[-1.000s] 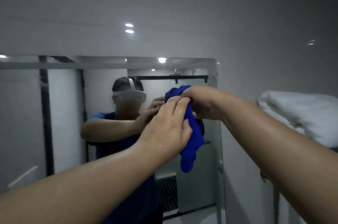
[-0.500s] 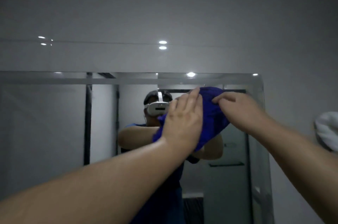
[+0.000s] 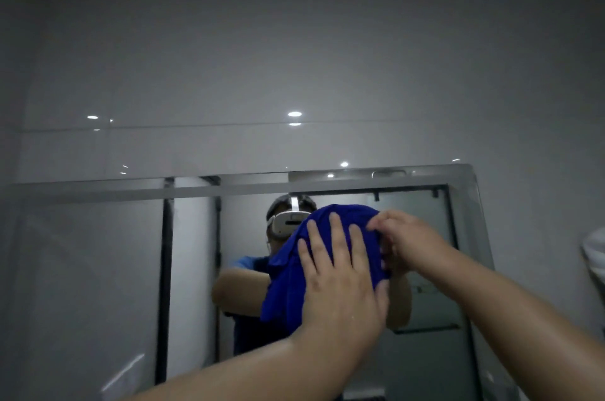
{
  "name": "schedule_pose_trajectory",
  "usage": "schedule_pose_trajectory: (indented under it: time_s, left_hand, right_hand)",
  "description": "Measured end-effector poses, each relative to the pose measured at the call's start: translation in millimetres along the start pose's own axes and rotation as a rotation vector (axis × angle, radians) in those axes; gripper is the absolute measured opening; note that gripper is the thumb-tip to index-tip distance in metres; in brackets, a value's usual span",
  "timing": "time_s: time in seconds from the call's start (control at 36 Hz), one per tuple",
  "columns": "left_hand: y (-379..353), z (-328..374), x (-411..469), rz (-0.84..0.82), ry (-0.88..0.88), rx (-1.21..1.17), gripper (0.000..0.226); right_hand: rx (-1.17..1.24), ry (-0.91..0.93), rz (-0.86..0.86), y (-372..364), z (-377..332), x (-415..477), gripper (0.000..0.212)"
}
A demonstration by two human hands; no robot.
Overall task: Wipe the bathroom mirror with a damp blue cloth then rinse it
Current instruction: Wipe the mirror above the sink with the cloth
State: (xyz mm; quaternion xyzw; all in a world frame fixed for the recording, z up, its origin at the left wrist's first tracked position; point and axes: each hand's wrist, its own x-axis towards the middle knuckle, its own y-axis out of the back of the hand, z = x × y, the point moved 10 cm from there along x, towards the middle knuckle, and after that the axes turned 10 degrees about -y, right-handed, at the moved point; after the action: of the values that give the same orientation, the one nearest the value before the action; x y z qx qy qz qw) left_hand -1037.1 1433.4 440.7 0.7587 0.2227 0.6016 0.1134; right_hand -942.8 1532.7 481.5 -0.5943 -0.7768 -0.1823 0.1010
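Blue cloth [image 3: 291, 276] is up against the mirror [image 3: 85, 269], in the glass's upper right part, a bit below the top edge and left of the right edge. It's bunched, not spread: rounded hump on top, looser folds trailing down and to the left. So its long axis runs roughly top-right to bottom-left, w/ the free tail pointing down-left.

Our left hand [image 3: 340, 273] lies flat on the cloth, fingers straight and spread, pressing it to the glass. Our right hand [image 3: 402, 240] sits just right of it, fingertips curled onto the cloth's upper right edge, pinching or tucking the fabric there. Hands are close together, nearly touching.

We'd judge this is the start of wiping. To do it well: keep the palm flat for even pressure, gather the hanging tail under the hand so it doesn't drag streaks, then sweep in overlapping passes from the top edge down, incl. corners.

White towel [image 3: 594, 256] shows right of the mirror.
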Motion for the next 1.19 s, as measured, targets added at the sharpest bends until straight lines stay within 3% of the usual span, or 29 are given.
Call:
schedule_pose_trajectory:
  time_s: [0.06, 0.17, 0.28, 0.36, 0.5, 0.64, 0.72, 0.75, 0.83, 0.92, 0.97, 1.08, 1.19]
  left_hand:
    - [-6, 0, 10, 0.0, -0.044, 0.011, 0.093]
    - [5, -1, 29, 0.019, -0.172, 0.009, 0.084]
    - [17, -30, 28, 0.002, -0.276, 0.072, 0.07]
    - [35, -77, 19, 0.058, -0.269, 0.108, 0.067]
    - [84, -191, 0, 0.162, -0.093, 0.164, 0.068]
    - [127, -321, -56, 0.253, 0.185, 0.214, 0.067]
    - [138, -396, -115, 0.316, 0.402, 0.229, 0.064]
    - [139, -413, -137, 0.347, 0.465, 0.215, 0.063]
    - [125, -426, -183, 0.387, 0.62, 0.166, 0.062]
    - [100, -388, -201, 0.378, 0.69, 0.15, 0.063]
    - [75, -337, -195, 0.295, 0.554, 0.138, 0.066]
    - [15, -202, -190, 0.097, -0.109, 0.113, 0.071]
    - [1, -190, -201, 0.064, -0.394, 0.042, 0.058]
  right_hand:
    - [0.168, -0.046, 0.07, 17, 2, 5, 0.016]
    - [0.049, 0.297, 0.416, 50, -26, -23, 0.026]
    - [-0.005, 0.456, 0.363, 10, -33, -46, 0.016]
    - [-0.104, 0.583, 0.329, -26, -44, -63, 0.025]
    - [-0.372, 0.699, 0.246, -104, -75, -83, 0.024]
    - [-0.49, 0.762, 0.36, -166, -94, -94, 0.026]
    - [-0.555, 0.775, 0.436, -194, -98, -91, 0.003]
    - [-0.587, 0.764, 0.452, -204, -96, -89, 0.012]
    - [-0.627, 0.801, 0.469, -227, -91, -84, 0.018]
    - [-0.698, 0.883, 0.492, -248, -89, -87, 0.015]
    - [-0.711, 0.929, 0.506, -256, -89, -86, 0.016]
    - [-0.671, 1.009, 0.534, -255, -86, -84, 0.015]
    - [-0.596, 1.09, 0.444, -253, -84, -81, 0.011]
